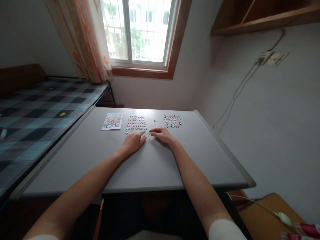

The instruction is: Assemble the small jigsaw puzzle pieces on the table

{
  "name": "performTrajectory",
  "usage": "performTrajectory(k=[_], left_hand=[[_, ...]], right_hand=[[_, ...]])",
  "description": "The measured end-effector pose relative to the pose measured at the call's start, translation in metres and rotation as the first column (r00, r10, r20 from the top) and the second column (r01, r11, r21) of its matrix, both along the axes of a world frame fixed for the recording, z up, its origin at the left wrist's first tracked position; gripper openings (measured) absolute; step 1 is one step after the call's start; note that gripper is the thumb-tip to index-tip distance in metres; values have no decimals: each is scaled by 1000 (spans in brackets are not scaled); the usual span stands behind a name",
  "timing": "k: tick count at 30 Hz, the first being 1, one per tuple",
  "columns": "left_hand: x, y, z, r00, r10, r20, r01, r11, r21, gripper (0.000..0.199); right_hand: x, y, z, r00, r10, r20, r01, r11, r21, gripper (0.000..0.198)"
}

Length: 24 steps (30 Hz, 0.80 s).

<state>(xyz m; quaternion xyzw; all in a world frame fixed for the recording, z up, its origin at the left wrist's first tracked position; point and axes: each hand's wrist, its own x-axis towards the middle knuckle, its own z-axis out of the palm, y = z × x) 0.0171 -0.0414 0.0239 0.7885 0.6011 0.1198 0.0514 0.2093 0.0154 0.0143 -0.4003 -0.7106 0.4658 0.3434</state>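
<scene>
My right hand reaches over the table with its fingertips pinched at a small pale-blue jigsaw puzzle piece. Just left of it, my left hand rests on the tabletop, thumb and index finger apart and nothing between them. Beyond the left hand lie rows of puzzle pieces, some of them touching or nearly so. Past the right hand is a second group of puzzle pieces, packed closely. A single reddish puzzle piece sits between the two groups.
A printed picture sheet lies at the table's back left. The grey table has raised side edges. A bed with a checked cover stands to the left, and a wooden stool with a white cable is at lower right.
</scene>
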Motion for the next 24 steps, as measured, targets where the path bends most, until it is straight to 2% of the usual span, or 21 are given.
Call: performTrajectory(k=[5, 15, 24], left_hand=[[-4, 3, -3, 998, -46, 38, 45, 999, 14, 41], [-7, 6, -4, 994, -45, 96, 44, 999, 21, 38], [-10, 7, -5, 996, -46, 74, 44, 999, 29, 36]], right_hand=[[-4, -7, -3, 999, 32, -37, -33, 999, -30, 23], [-13, -8, -9, 1000, -23, -11, 24, 997, 78, 16], [-15, -9, -11, 998, -42, 35, 37, 991, 129, 17]])
